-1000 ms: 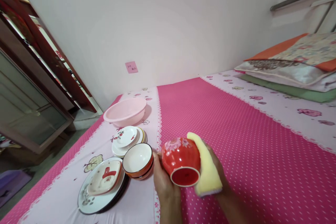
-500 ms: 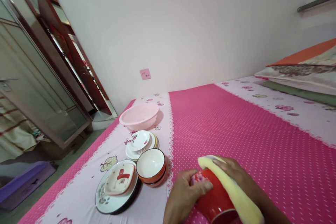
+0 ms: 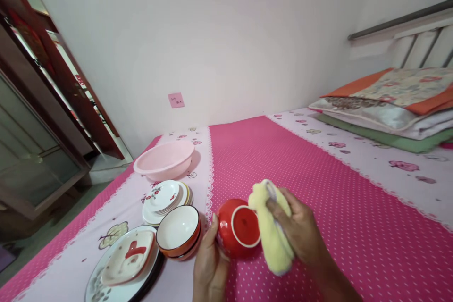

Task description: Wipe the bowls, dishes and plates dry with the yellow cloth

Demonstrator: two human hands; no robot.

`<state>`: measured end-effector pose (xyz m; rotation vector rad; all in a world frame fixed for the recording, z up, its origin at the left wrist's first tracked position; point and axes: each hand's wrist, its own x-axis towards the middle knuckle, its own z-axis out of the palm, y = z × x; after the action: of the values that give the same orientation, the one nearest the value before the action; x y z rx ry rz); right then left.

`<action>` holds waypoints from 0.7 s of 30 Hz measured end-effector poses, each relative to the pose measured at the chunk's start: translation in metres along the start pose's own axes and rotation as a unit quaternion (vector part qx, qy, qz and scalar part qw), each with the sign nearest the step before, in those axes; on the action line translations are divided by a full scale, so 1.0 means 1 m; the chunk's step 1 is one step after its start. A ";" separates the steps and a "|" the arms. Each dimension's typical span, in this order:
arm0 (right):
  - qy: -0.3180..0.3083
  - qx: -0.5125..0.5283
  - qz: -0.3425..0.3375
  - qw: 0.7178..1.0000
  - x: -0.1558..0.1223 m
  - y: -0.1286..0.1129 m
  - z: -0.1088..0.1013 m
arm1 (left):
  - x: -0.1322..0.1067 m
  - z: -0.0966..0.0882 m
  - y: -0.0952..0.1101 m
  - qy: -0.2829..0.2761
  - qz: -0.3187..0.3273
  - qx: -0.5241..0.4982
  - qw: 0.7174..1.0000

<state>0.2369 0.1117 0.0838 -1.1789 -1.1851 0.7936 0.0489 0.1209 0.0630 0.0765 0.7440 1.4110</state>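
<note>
My left hand (image 3: 211, 260) grips a shiny red bowl (image 3: 226, 226) by its side, thumb on the near-left wall. The bowl is tipped so its underside, with a pale foot ring, faces right and toward me. In my right hand (image 3: 299, 224) is a bunched yellow cloth (image 3: 271, 229), pinched under the fingers and thumb, its edge against the bowl's base. Just left of my left hand stand stacked orange bowls (image 3: 179, 231) with white insides and dark rims.
Left on the pink bedspread (image 3: 255, 151) are stacked white plates (image 3: 164, 196), a square dish (image 3: 127, 258) on a larger plate (image 3: 95, 276), and a pink basin (image 3: 164, 160). Folded bedding (image 3: 385, 99) lies at the far right. A wall (image 3: 219, 42) rises behind.
The red bowl has been turned so its base now shows. My right hand and the cloth moved from its outer side to its bottom. The view has swung right.
</note>
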 end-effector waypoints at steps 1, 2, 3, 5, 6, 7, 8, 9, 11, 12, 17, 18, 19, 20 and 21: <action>-0.030 -0.053 -0.059 0.996 -0.003 -0.003 0.003 | 0.002 0.000 0.001 0.014 -0.010 -0.014 1.000; -0.058 -0.110 -0.121 0.985 -0.005 -0.006 0.006 | 0.003 0.000 0.002 0.018 -0.018 -0.024 0.999; -0.084 -0.168 -0.176 0.966 -0.008 -0.008 0.010 | 0.005 0.000 0.002 0.018 -0.023 -0.028 0.999; -0.127 -0.265 -0.245 0.924 -0.013 -0.011 0.018 | 0.006 -0.001 0.002 0.014 -0.021 -0.020 0.999; -0.142 -0.298 -0.257 0.908 -0.015 -0.012 0.022 | 0.006 -0.001 0.001 0.016 -0.006 -0.012 1.000; -0.151 -0.319 -0.263 0.898 -0.017 -0.011 0.027 | 0.006 -0.001 -0.001 0.019 0.018 -0.005 1.000; -0.151 -0.326 -0.275 0.892 -0.018 -0.011 0.030 | 0.004 -0.001 -0.003 0.015 0.047 0.003 0.999; -0.141 -0.324 -0.292 0.889 -0.019 -0.010 0.032 | 0.003 -0.001 -0.005 0.000 0.069 0.012 0.998; -0.098 -0.314 -0.323 0.887 -0.018 -0.006 0.032 | -0.001 0.000 -0.010 -0.057 0.090 0.029 0.994; -0.071 -0.314 -0.331 0.887 -0.016 -0.004 0.030 | -0.002 0.001 -0.012 -0.078 0.089 0.033 0.992; -0.039 -0.374 -0.277 0.884 -0.008 0.000 0.010 | -0.003 0.005 -0.013 -0.030 0.094 -0.022 0.995; -0.062 -0.382 -0.267 0.882 -0.010 -0.002 0.009 | -0.003 0.005 -0.012 -0.022 0.094 -0.032 0.995; -0.087 -0.385 -0.265 0.880 -0.012 -0.005 0.010 | -0.003 0.006 -0.011 -0.020 0.093 -0.038 0.995; -0.106 -0.380 -0.268 0.879 -0.014 -0.007 0.013 | -0.003 0.006 -0.010 -0.022 0.094 -0.039 0.995; -0.116 -0.371 -0.276 0.879 -0.016 -0.009 0.016 | -0.003 0.006 -0.009 -0.027 0.099 -0.038 0.994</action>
<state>0.2165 0.0987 0.0880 -1.2524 -2.0134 0.0105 0.0601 0.1182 0.0649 0.1321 0.6507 1.6179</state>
